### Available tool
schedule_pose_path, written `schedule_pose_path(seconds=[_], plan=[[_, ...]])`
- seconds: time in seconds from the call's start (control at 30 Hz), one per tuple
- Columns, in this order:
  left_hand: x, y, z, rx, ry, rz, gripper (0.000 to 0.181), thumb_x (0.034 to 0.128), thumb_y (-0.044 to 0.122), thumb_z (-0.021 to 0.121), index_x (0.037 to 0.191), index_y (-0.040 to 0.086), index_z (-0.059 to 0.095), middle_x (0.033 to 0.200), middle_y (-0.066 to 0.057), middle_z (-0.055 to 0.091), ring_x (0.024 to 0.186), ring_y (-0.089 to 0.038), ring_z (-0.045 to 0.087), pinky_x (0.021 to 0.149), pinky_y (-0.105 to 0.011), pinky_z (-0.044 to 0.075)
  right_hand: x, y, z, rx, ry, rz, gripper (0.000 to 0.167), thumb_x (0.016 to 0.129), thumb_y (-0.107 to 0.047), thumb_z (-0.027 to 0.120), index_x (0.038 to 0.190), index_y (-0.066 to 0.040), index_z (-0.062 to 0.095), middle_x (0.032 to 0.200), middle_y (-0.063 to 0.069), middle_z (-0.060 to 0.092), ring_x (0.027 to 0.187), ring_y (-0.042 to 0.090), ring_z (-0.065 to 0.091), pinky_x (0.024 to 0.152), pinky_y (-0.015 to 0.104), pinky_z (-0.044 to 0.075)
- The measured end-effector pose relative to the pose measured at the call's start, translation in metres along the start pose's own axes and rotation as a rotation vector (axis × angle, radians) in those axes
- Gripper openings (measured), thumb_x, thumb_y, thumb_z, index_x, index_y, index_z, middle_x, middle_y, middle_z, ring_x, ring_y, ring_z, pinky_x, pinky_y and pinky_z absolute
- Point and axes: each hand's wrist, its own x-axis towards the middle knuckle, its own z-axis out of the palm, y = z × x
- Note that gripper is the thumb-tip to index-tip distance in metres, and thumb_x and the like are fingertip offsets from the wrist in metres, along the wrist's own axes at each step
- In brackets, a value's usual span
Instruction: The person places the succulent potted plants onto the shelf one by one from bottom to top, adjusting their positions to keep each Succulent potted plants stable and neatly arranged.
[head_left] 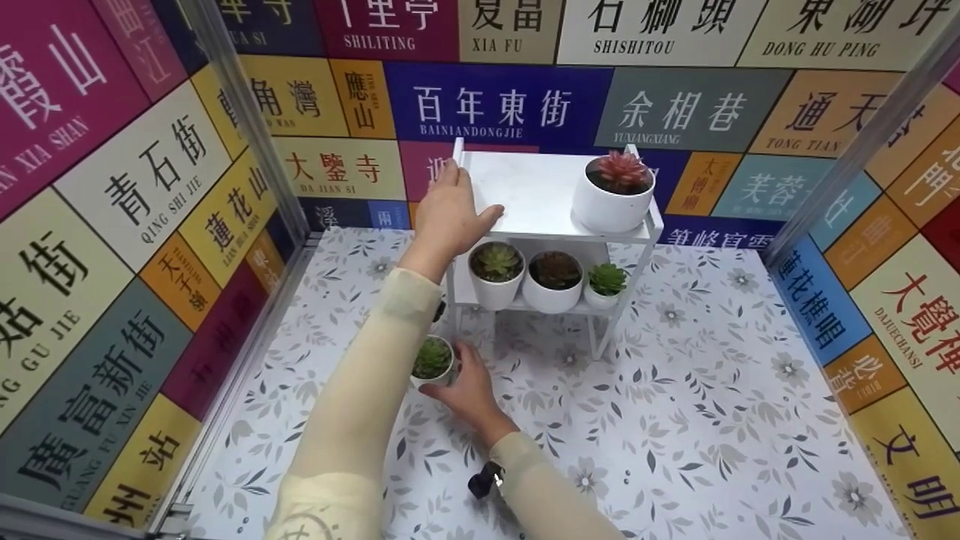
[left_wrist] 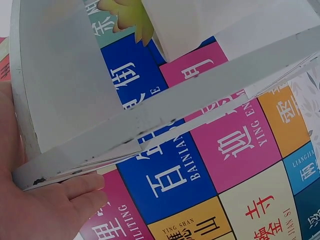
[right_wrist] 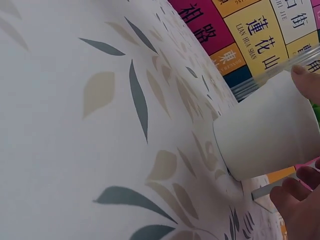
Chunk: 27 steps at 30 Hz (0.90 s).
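My left hand holds the upper left side of a small white two-tier stand, its thumb over the top shelf. In the left wrist view, the fingers of the left hand lie against the stand's rail. Down on the patterned cloth, to the left of the stand, my right hand grips a white pot with a green succulent. The right wrist view shows the thumb on one side of this white pot and curled fingers on the other; its base is at or close to the cloth.
A white pot with a red succulent stands on the top shelf's right end. Below it are a pale green succulent, a dark brownish plant and a small green succulent, all in white pots. Walls of colourful signs surround the cloth.
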Motion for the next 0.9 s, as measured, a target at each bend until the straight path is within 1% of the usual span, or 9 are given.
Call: schedule_pose_path(seconds=[0.17, 0.23, 0.4, 0.5, 0.67, 0.9], plan=[[0.001, 0.001, 0.001, -0.01, -0.001, 0.0, 0.102, 0.1004, 0.067, 0.058, 0.168, -0.002, 0.024, 0.179, -0.016, 0.016, 0.166, -0.032, 0.019, 0.136, -0.042, 0.024, 0.001, 0.003, 0.002, -0.012, -0.011, 0.019, 0.099, 0.074, -0.036, 0.098, 0.153, -0.002, 0.049, 0.143, 0.015, 0.06, 0.131, 0.032, 0.061, 0.114, 0.049, 0.053], [0.001, 0.002, 0.001, -0.011, -0.004, -0.002, 0.102, 0.1004, 0.067, 0.058, 0.168, -0.001, 0.024, 0.179, -0.016, 0.016, 0.166, -0.032, 0.02, 0.136, -0.042, 0.025, 0.001, 0.004, 0.004, 0.004, -0.017, 0.037, 0.099, 0.075, -0.036, 0.098, 0.154, -0.003, 0.048, 0.144, 0.014, 0.06, 0.131, 0.031, 0.061, 0.114, 0.048, 0.053], [0.002, 0.003, 0.0, 0.002, -0.011, 0.004, 0.102, 0.1007, 0.068, 0.057, 0.168, -0.001, 0.024, 0.179, -0.016, 0.016, 0.167, -0.031, 0.017, 0.137, -0.042, 0.021, 0.003, 0.009, 0.008, 0.07, -0.022, 0.055, 0.098, 0.075, -0.032, 0.098, 0.155, -0.006, 0.048, 0.146, 0.012, 0.06, 0.132, 0.029, 0.062, 0.114, 0.047, 0.053], [0.002, 0.005, 0.0, 0.007, -0.011, 0.012, 0.102, 0.1008, 0.068, 0.057, 0.168, -0.002, 0.024, 0.179, -0.017, 0.016, 0.167, -0.031, 0.017, 0.137, -0.042, 0.02, 0.004, 0.012, 0.01, 0.083, -0.023, 0.064, 0.1, 0.074, -0.033, 0.099, 0.155, -0.008, 0.047, 0.146, 0.011, 0.061, 0.134, 0.028, 0.06, 0.116, 0.047, 0.051], [0.002, 0.006, 0.0, -0.007, -0.015, 0.015, 0.102, 0.1007, 0.068, 0.058, 0.168, -0.002, 0.024, 0.179, -0.017, 0.016, 0.167, -0.031, 0.017, 0.137, -0.042, 0.021, 0.003, 0.011, 0.012, 0.097, -0.027, 0.112, 0.103, 0.072, -0.037, 0.099, 0.157, -0.011, 0.046, 0.148, 0.008, 0.061, 0.137, 0.028, 0.059, 0.118, 0.049, 0.049], [0.001, -0.001, 0.0, -0.019, -0.012, -0.006, 0.102, 0.1001, 0.068, 0.058, 0.168, -0.001, 0.024, 0.179, -0.016, 0.015, 0.167, -0.031, 0.018, 0.137, -0.041, 0.021, 0.005, 0.006, 0.02, 0.1, -0.014, 0.112, 0.099, 0.07, -0.03, 0.1, 0.153, -0.012, 0.049, 0.145, 0.007, 0.063, 0.135, 0.026, 0.06, 0.119, 0.045, 0.048]])
